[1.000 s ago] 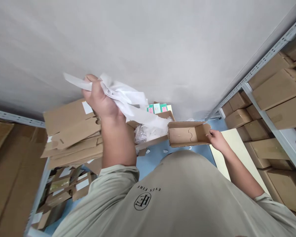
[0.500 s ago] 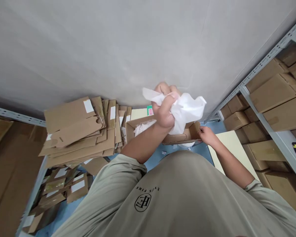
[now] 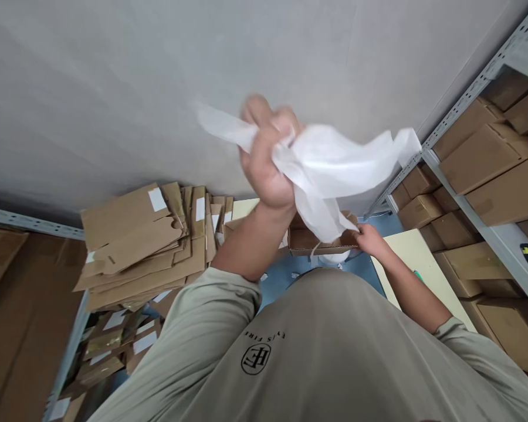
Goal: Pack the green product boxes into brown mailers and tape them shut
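My left hand is raised high in a fist, clutching a crumpled white sheet of thin wrapping material that trails down to the right. Its lower end hangs over a small open cardboard box. My right hand grips the right end of that box, fingers closed on its wall. The box sits just above a blue surface in front of my belly. The left hand is slightly smeared by motion.
A stack of flattened cardboard boxes lies at the left, with more loose ones below it. Metal shelving with brown cartons fills the right side. A cream board lies beside my right forearm. A grey wall is ahead.
My left hand swung from the left, carrying the white sheet across over the small box, then rose higher. My right hand kept holding the box, which tilted.
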A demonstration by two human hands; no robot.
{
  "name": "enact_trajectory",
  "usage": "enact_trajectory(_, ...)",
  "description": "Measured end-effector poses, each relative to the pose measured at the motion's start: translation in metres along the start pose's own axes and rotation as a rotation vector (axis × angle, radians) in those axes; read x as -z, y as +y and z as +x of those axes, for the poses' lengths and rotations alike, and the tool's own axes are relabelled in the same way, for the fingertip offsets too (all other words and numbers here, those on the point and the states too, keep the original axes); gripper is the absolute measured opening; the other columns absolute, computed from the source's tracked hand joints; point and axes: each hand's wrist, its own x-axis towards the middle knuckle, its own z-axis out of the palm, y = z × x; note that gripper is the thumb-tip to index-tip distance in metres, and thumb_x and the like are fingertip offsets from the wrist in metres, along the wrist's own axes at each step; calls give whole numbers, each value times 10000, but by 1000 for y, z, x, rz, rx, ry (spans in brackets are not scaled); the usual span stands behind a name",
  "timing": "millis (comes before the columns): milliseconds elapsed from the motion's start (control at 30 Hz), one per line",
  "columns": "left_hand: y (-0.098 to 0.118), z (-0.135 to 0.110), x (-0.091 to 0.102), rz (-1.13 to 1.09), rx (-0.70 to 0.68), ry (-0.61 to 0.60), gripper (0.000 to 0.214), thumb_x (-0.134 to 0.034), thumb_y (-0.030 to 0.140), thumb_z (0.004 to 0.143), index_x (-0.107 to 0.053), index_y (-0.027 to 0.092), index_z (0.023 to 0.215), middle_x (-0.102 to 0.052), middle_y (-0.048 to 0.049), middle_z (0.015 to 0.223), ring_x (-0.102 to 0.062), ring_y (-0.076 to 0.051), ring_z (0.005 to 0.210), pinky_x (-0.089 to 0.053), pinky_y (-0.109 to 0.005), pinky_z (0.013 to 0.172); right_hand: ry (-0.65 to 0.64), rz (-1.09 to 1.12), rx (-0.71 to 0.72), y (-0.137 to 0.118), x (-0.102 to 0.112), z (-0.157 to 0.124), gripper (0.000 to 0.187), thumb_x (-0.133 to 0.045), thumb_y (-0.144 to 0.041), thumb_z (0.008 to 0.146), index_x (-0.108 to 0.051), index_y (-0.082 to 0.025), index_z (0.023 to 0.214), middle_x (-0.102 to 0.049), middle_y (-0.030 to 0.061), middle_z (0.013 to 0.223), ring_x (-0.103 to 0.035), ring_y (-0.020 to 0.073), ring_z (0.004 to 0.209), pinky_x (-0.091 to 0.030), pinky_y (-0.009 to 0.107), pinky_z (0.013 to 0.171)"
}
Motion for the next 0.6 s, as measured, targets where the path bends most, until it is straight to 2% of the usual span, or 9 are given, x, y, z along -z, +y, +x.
enact_trajectory(100,-33,-43,-14,105,74,-338,273,-510,371,1118,-424,255,887,-561,26,845,-758,-155,789,-653,-302,688,14,45,0,3,6,-2,233,-756,-320,940,-613,-229,781,-746,60,780,-724,227,638,-532,298,549)
enact_trajectory(133,-47,-53,-15,179,73,-479,280,-610,344,1064,-445,252,858,-578,21,814,-751,-181,788,-662,-337,710,13,70,2,4,7,-2,193,-740,-319,948,-631,-228,817,-756,61,798,-730,229,663,-544,300,567)
enact_trajectory(167,-59,-60,-16,265,63,-677,272,-680,336,1024,-495,246,846,-599,13,805,-760,-213,829,-670,-369,758,12,91,7,5,8,-3,153,-724,-316,955,-646,-228,857,-762,61,810,-735,230,687,-556,303,586)
enact_trajectory(267,-91,-75,-16,566,49,-1211,193,-730,335,981,-643,214,860,-624,-15,791,-784,-305,982,-656,-439,912,15,74,21,9,9,-3,127,-707,-298,949,-639,-231,866,-742,49,772,-730,229,676,-554,307,597)
enact_trajectory(333,-106,-85,-15,707,35,-1462,130,-754,305,953,-707,190,917,-661,-34,819,-777,-358,1086,-626,-476,1010,13,12,28,10,9,-3,198,-708,-290,936,-592,-237,785,-710,40,735,-710,222,609,-520,301,555)
enact_trajectory(367,-112,-91,-15,760,31,-1537,119,-770,291,941,-726,181,951,-688,-45,843,-772,-376,1125,-611,-490,1046,11,-13,39,10,9,-3,239,-706,-287,932,-561,-242,749,-695,36,727,-704,218,585,-499,294,533)
enact_trajectory(433,-122,-104,-15,847,39,-1595,141,-805,267,925,-752,170,1012,-749,-75,911,-768,-400,1169,-592,-511,1089,12,-48,61,8,7,-3,300,-694,-267,927,-493,-254,705,-665,26,709,-702,213,568,-459,278,505)
enact_trajectory(600,-137,-128,-21,923,158,-1578,310,-937,198,782,-813,173,1066,-834,-147,1047,-781,-428,1154,-607,-525,1079,15,-156,89,-4,1,-8,292,-653,-163,913,-465,-260,712,-648,8,647,-687,193,569,-391,261,516)
